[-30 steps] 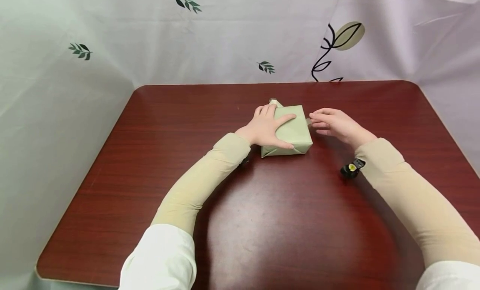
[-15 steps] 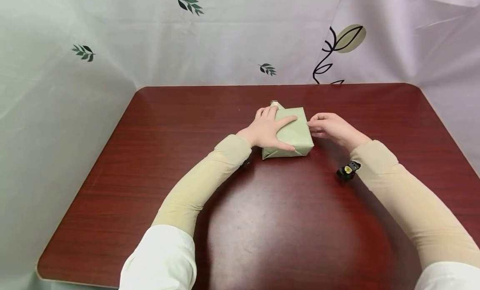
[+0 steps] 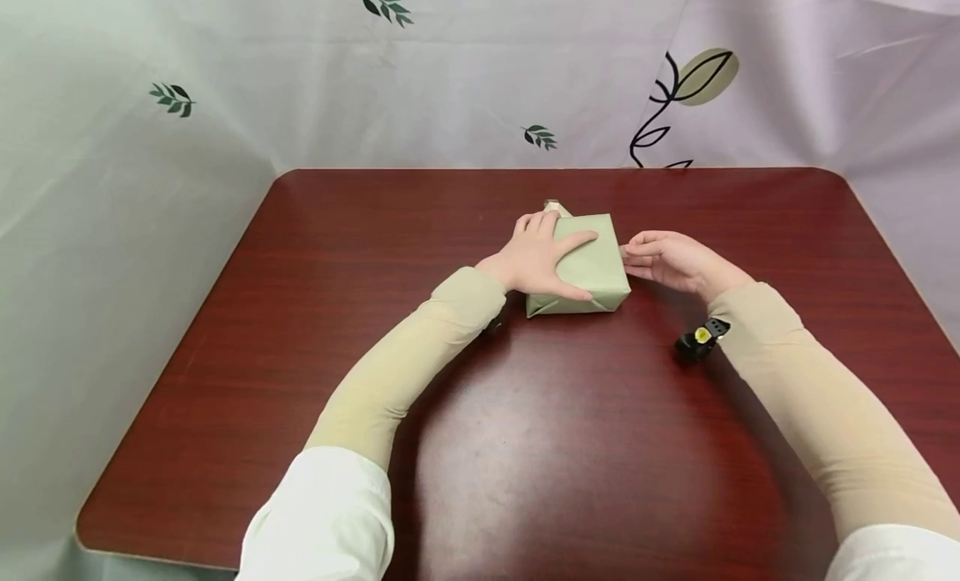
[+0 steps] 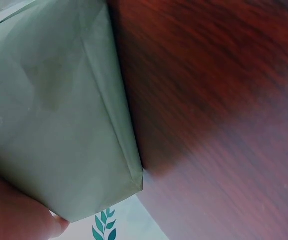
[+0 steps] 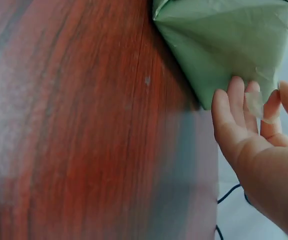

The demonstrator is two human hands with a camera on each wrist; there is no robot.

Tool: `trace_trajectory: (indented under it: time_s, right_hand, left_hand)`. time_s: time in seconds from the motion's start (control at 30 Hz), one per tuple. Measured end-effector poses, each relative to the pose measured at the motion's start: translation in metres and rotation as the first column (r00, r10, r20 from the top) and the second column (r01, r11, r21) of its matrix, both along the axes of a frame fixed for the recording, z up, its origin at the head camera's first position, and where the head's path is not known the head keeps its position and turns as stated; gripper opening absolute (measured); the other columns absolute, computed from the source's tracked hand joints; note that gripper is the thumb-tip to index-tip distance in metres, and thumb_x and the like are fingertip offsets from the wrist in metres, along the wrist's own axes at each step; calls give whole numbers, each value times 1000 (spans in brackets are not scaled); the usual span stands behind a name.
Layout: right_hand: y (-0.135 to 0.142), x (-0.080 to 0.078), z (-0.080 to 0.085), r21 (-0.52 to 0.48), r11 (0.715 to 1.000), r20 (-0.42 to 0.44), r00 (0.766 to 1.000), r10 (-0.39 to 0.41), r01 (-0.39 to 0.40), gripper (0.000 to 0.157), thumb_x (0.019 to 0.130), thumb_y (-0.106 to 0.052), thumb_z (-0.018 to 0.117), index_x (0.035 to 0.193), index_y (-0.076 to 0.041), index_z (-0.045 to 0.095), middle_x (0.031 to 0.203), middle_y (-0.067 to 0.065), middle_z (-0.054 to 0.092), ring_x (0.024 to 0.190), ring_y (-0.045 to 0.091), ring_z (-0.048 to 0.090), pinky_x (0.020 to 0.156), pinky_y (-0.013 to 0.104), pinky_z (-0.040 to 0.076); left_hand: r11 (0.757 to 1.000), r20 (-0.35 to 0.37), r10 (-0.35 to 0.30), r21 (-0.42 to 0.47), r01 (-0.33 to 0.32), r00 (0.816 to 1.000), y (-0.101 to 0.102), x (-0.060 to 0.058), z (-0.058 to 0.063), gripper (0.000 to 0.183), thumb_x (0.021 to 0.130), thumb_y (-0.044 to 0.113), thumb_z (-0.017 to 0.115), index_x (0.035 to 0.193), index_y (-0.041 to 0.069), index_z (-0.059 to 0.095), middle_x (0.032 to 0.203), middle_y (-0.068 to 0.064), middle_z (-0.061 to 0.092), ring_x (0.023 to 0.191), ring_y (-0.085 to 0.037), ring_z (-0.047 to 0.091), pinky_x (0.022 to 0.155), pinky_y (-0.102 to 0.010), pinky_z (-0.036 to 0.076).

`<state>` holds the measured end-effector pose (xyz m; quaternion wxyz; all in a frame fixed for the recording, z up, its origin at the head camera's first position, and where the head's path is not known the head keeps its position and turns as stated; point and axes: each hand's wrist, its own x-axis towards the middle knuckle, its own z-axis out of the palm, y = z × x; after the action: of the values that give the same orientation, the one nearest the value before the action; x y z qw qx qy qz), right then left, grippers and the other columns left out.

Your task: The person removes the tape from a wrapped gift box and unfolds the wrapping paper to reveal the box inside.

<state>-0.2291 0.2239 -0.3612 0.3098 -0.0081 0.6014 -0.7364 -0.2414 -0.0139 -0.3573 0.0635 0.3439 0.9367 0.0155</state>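
Note:
A box wrapped in pale green paper [image 3: 591,268] sits on the table, its folded end facing the near side. Across its top my left hand [image 3: 534,256] lies with fingers spread, holding it down; the thumb points toward the near edge. In the left wrist view a finger [image 4: 19,210] shows at one end of the box. Just right of the box, my right hand [image 3: 675,260] pinches a small piece of clear tape [image 5: 254,104] between thumb and index finger. Its other fingers reach out close to the box's side. A pointed paper flap [image 3: 557,207] sticks out behind the box.
The dark red wooden table [image 3: 360,256] has rounded corners and a pale edge. White cloth with leaf prints [image 3: 450,81] hangs behind it and at both sides. A black wrist camera [image 3: 697,341] hangs under the right wrist, low over the table.
My right hand moved in to the box's right side with the tape, then drew back slightly. The left hand and the box have stayed in place.

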Motion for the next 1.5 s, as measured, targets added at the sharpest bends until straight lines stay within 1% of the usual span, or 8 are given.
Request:
trace_trajectory:
  time_s: [0.37,0.5,0.63,0.73,0.9,1.07,1.3,1.5]
  right_hand:
    - [5,5,0,-62,998,-7,1000,-27,27,19,99,-19,48,86,-12,60,88,-1,70,86,10,68,81,22,52]
    - [4,12,7,154,985,-154,986,-57,81,15,97,-24,52,97,-10,55,94,-7,63,90,4,62,83,20,49]
    - [-4,23,10,558,813,-377,924,70,166,35,93,-27,59,115,-2,49,114,5,58,102,10,54,85,23,42]
    - [-11,31,12,686,692,-447,880,159,224,42,91,-28,62,119,0,51,121,18,56,104,21,53,83,28,40]
    - [-13,39,14,731,639,-477,850,223,242,35,90,-28,63,111,-1,55,96,10,57,83,14,52,71,25,40]
    - [-14,38,15,738,655,-407,881,242,161,38,90,-32,63,108,0,51,75,-1,55,62,9,51,57,25,42]
    - [-19,40,15,638,770,-203,963,175,-5,33,97,-28,52,106,1,37,64,0,65,53,8,61,54,25,52]
    - [-18,36,14,552,834,-170,979,113,0,28,99,-25,49,103,-2,35,66,3,67,55,8,65,58,27,56]
  left_hand:
    - [1000,5,3,-5,-3,1000,-1,1,0,95,69,82,51,149,41,19,147,-15,20,139,-25,15,110,-44,12]
    - [1000,-2,-5,2,5,1000,-1,0,3,95,70,82,51,149,41,20,146,-15,21,139,-25,15,110,-44,12]
    - [1000,23,1,-3,-1,1000,-2,1,4,95,70,82,52,149,41,19,147,-16,19,139,-24,14,110,-44,11]
    - [1000,38,1,-8,-1,999,-3,1,5,96,69,82,52,149,41,19,146,-16,19,139,-24,14,110,-44,11]
    - [1000,44,-15,-7,15,999,0,0,8,97,69,82,53,149,39,20,143,-16,21,137,-26,16,109,-44,12]
    - [1000,60,-9,-16,10,998,1,0,11,98,68,81,55,149,39,19,145,-17,20,139,-27,14,110,-45,12]
    - [1000,112,-1,7,0,994,-3,-2,14,83,78,76,49,148,41,22,145,-16,22,135,-26,20,107,-44,18]
    - [994,156,14,106,-30,988,-11,-9,17,71,87,66,47,148,36,28,136,-10,35,125,-21,32,100,-39,29]
